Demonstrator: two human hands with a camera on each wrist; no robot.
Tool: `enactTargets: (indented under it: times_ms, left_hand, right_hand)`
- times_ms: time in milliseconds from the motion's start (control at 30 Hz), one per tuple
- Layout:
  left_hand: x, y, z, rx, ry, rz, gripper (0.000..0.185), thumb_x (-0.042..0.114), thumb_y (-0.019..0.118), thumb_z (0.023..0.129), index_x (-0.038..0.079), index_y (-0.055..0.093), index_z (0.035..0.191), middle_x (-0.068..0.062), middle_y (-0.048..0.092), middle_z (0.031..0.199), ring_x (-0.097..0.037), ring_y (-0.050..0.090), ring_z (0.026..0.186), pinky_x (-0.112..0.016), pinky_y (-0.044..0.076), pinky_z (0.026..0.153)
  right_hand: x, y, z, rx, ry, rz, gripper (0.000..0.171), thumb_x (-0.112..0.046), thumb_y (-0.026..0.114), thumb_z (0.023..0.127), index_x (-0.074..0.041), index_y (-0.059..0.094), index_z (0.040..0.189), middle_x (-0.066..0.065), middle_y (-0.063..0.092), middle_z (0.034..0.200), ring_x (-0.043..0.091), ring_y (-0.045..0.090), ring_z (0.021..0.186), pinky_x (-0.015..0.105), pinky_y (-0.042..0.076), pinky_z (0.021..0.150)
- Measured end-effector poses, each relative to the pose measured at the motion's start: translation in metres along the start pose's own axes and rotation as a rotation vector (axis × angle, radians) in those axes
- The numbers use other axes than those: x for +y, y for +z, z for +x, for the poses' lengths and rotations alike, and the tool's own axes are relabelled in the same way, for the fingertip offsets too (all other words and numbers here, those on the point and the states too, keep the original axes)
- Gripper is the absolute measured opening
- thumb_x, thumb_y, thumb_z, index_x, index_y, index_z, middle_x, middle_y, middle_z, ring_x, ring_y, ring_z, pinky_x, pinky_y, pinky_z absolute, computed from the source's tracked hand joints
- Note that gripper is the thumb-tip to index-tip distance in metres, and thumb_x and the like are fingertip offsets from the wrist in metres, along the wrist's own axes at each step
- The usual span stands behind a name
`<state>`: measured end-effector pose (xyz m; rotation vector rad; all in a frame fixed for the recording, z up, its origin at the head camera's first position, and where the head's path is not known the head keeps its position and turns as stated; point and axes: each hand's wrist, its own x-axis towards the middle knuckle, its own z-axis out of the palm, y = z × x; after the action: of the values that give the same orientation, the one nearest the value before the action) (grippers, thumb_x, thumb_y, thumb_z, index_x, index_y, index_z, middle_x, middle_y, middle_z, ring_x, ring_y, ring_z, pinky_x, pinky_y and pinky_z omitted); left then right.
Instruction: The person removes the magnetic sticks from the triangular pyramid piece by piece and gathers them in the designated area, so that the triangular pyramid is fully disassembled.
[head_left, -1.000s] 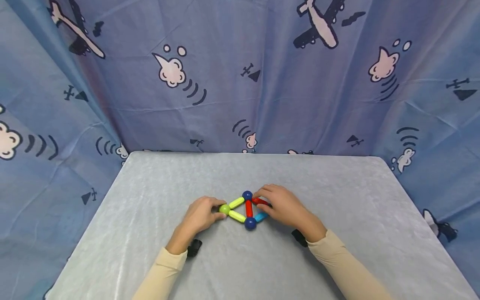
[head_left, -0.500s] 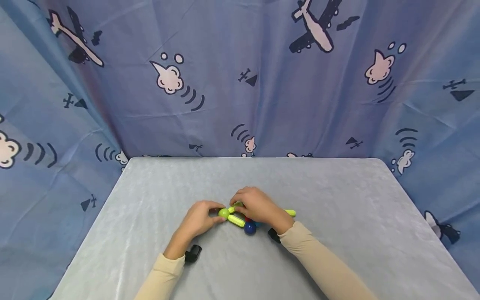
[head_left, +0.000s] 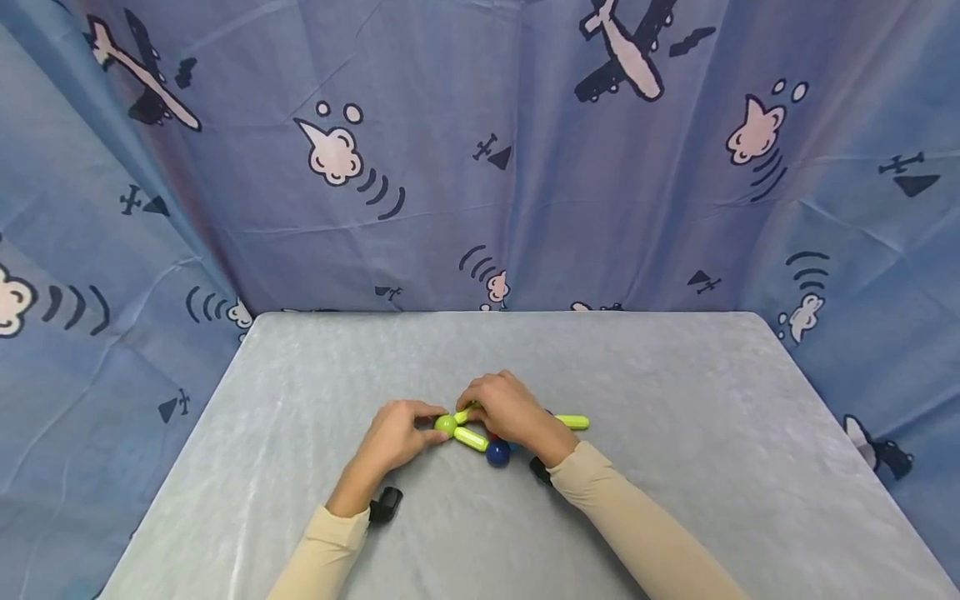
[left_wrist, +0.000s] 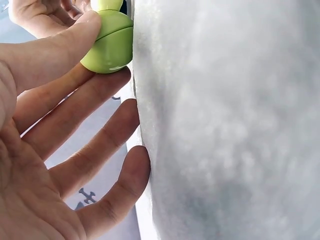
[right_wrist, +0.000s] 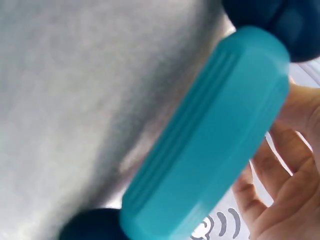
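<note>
Grey cloth: covers the table (head_left: pixel 675 433); toy figure lies mid-table.
Left hand (head_left: pixel 396 437): fingers pinch the green ball (head_left: pixel 446 424).
Right hand (head_left: pixel 512 412): fingers curled over the upper green stick (head_left: pixel 462 414), hiding the middle.
Progress: sticks and balls appear joined; a loose green stick (head_left: pixel 573 422) lies outside.
Change: right hand has moved left across the figure.
</note>
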<state>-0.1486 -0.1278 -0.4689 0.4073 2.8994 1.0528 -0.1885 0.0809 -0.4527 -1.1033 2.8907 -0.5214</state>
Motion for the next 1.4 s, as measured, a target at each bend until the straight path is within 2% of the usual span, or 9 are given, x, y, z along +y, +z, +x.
enactTargets:
  times_ms: [233, 400, 633, 867, 1000, 1167, 1400]
  left_hand:
    - [0.001, 0.000, 0.001, -0.002, -0.016, -0.002, 0.031, 0.026, 0.086, 0.076, 0.022, 0.080, 0.106, 0.001, 0.077, 0.108, -0.021, 0.070, 0.104, -0.043, 0.055, 0.090]
    - [0.000, 0.002, 0.001, -0.012, -0.016, -0.002, 0.030, 0.026, 0.085, 0.077, 0.022, 0.079, 0.106, 0.002, 0.076, 0.108, -0.021, 0.070, 0.105, -0.043, 0.055, 0.090]
    - [-0.003, 0.004, -0.001, -0.022, -0.013, -0.004, 0.030, 0.029, 0.085, 0.077, 0.022, 0.079, 0.106, 0.003, 0.077, 0.108, -0.020, 0.070, 0.106, -0.042, 0.054, 0.092]
    - [0.002, 0.003, 0.001, 0.005, -0.011, 0.010, 0.029, 0.031, 0.088, 0.074, 0.024, 0.081, 0.101, 0.006, 0.077, 0.102, -0.019, 0.071, 0.102, -0.039, 0.054, 0.089]
    - [0.004, 0.005, 0.001, 0.004, -0.008, 0.005, 0.027, 0.031, 0.088, 0.073, 0.024, 0.081, 0.099, 0.006, 0.077, 0.102, -0.019, 0.071, 0.100, -0.039, 0.055, 0.087]
    - [0.004, 0.007, 0.001, 0.007, 0.000, 0.000, 0.027, 0.031, 0.088, 0.073, 0.024, 0.081, 0.099, 0.006, 0.077, 0.103, -0.019, 0.071, 0.102, -0.039, 0.054, 0.089]
    - [0.004, 0.006, 0.001, -0.001, -0.010, -0.009, 0.028, 0.029, 0.086, 0.076, 0.022, 0.080, 0.103, 0.002, 0.077, 0.108, -0.023, 0.070, 0.108, -0.043, 0.053, 0.094]
  right_hand:
    - [0.003, 0.002, -0.001, -0.005, 0.019, -0.009, 0.011, -0.022, 0.077, 0.087, -0.024, 0.079, 0.098, -0.009, 0.075, 0.097, 0.012, 0.068, 0.093, 0.041, 0.048, 0.091]
    - [0.000, 0.001, -0.007, 0.018, 0.001, 0.009, 0.016, -0.019, 0.078, 0.086, -0.019, 0.078, 0.103, -0.005, 0.074, 0.102, 0.016, 0.068, 0.098, 0.043, 0.049, 0.092]
    - [-0.013, -0.008, -0.027, 0.082, 0.074, 0.054, 0.024, -0.024, 0.079, 0.086, -0.017, 0.076, 0.109, -0.002, 0.073, 0.107, 0.020, 0.067, 0.104, 0.044, 0.050, 0.094]
    - [-0.020, -0.003, -0.041, 0.091, 0.063, -0.004, 0.020, -0.028, 0.079, 0.085, -0.021, 0.078, 0.104, -0.005, 0.073, 0.096, 0.014, 0.065, 0.086, 0.039, 0.051, 0.085]
    - [-0.022, 0.004, -0.043, 0.089, 0.064, -0.025, 0.020, -0.029, 0.080, 0.085, -0.021, 0.079, 0.103, -0.007, 0.076, 0.097, 0.013, 0.068, 0.090, 0.039, 0.051, 0.086]
    - [-0.025, 0.006, -0.044, 0.087, 0.088, -0.037, 0.023, -0.031, 0.080, 0.084, -0.022, 0.079, 0.105, -0.010, 0.077, 0.099, 0.010, 0.069, 0.092, 0.040, 0.049, 0.093]
    - [-0.024, 0.009, -0.044, 0.101, 0.067, -0.082, 0.019, -0.032, 0.082, 0.082, -0.024, 0.081, 0.099, -0.012, 0.077, 0.094, 0.009, 0.069, 0.089, 0.037, 0.049, 0.091]
